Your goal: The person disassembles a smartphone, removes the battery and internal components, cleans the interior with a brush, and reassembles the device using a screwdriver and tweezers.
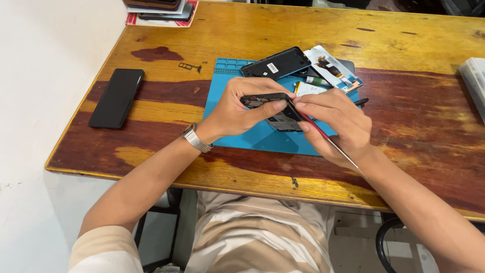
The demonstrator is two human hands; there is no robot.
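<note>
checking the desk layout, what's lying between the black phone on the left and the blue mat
In the head view, between the black phone and the blue mat lie a small metal tray piece and tiny parts; lower down the stretch is bare wooden table.

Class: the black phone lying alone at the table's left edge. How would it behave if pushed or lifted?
The black phone looks flat and glossy, so it would probably slide, not roll. Its slab shape suggests stiffness. It lies near the wooden table edge, so a push could drop it.

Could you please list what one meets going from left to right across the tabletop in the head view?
Black phone → small tray parts → left hand → opened phone frame → right hand → white box at the edge.
</note>
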